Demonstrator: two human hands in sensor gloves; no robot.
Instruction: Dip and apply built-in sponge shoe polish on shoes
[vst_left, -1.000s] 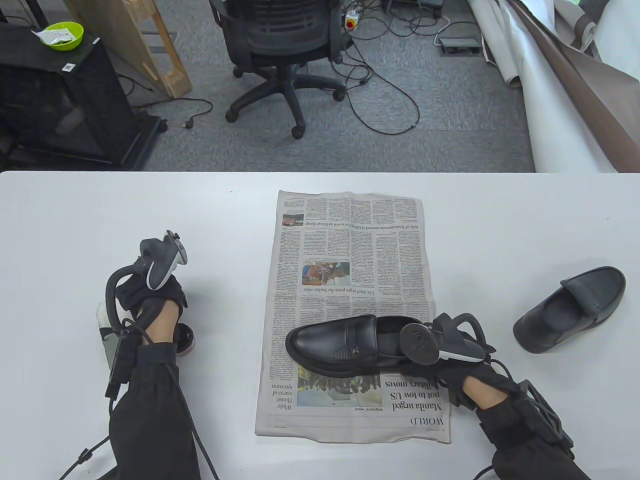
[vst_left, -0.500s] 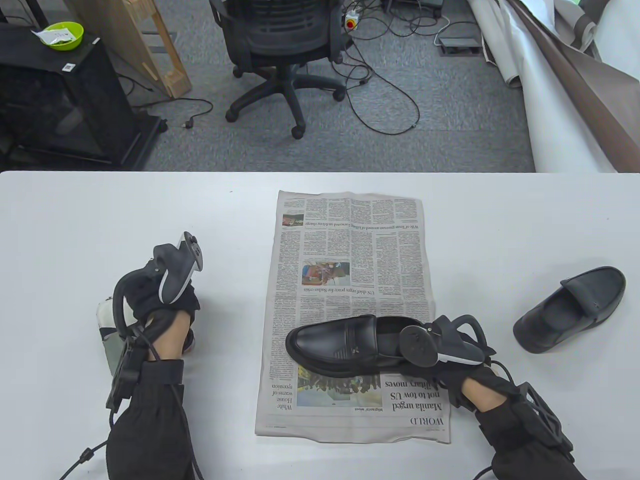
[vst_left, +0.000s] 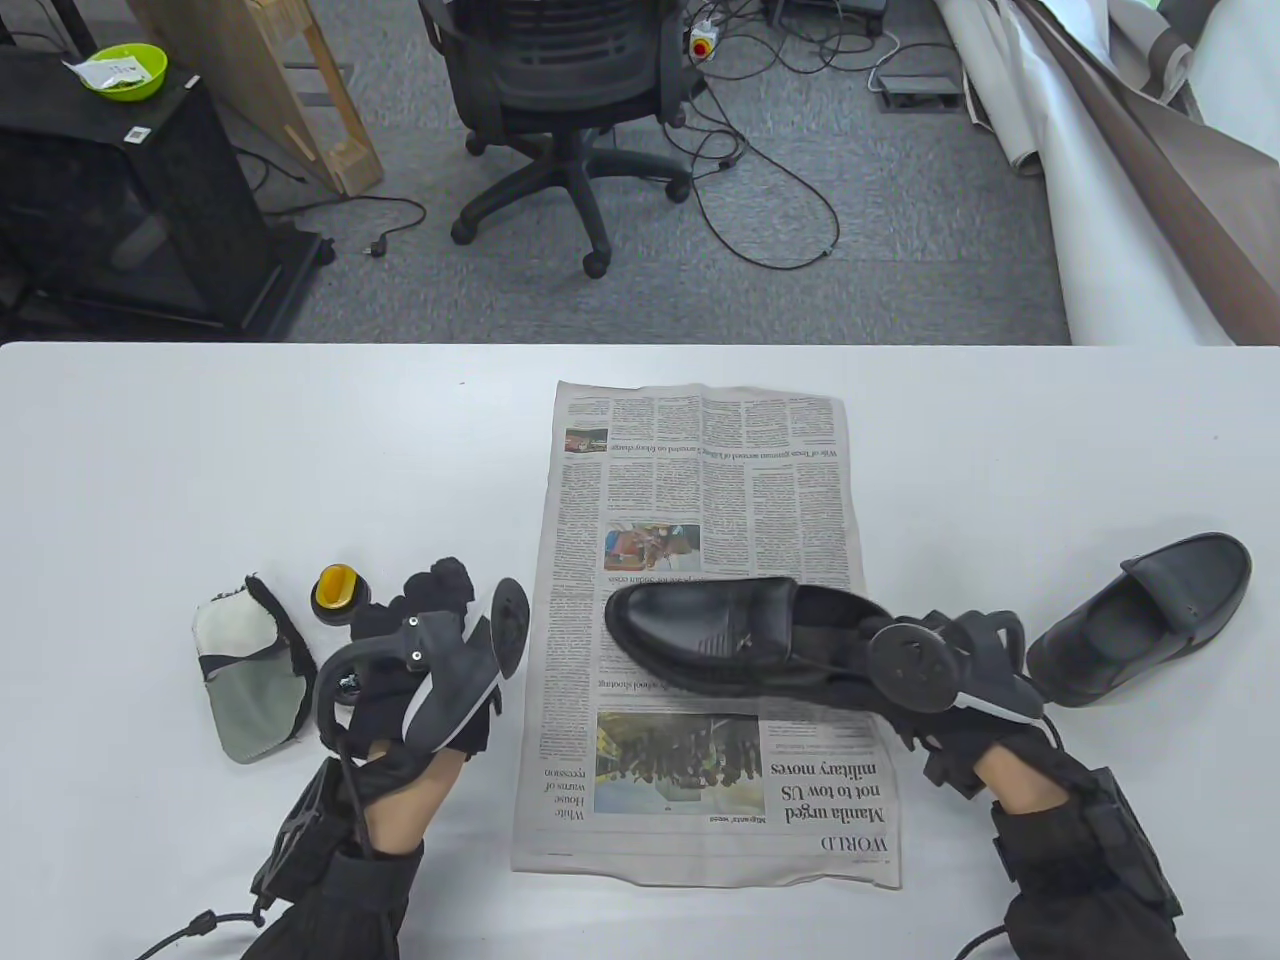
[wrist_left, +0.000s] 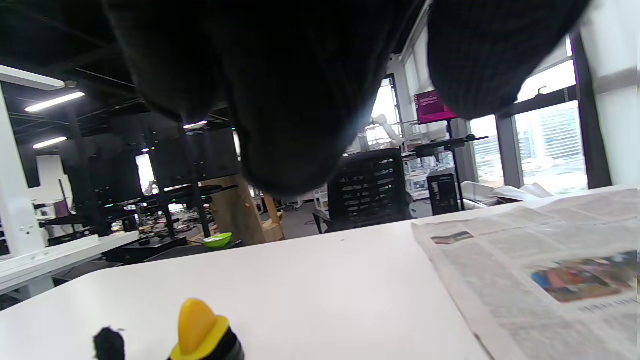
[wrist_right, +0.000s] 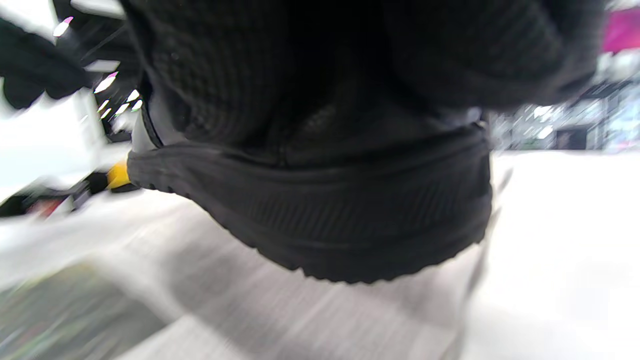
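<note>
Two shoes show, both smooth black leather loafers. Leftmost lies a floppy grey-and-white cloth (vst_left: 245, 668), then a small round polish tin (vst_left: 338, 592) with a yellow knob, just beyond the left hand (vst_left: 420, 650); its tracker hides the fingers, so their state is unclear. On the flat newspaper (vst_left: 700, 560), the right hand (vst_left: 940, 690) grips one shoe (vst_left: 720, 630) at the heel, its ridged sole lifted. The other shoe (vst_left: 1140, 615) sits rightmost.

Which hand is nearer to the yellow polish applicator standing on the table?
Left. The left hand lies just right of the yellow polish applicator, not touching it. The right hand is far across the newspaper, holding the black shoe.
</note>
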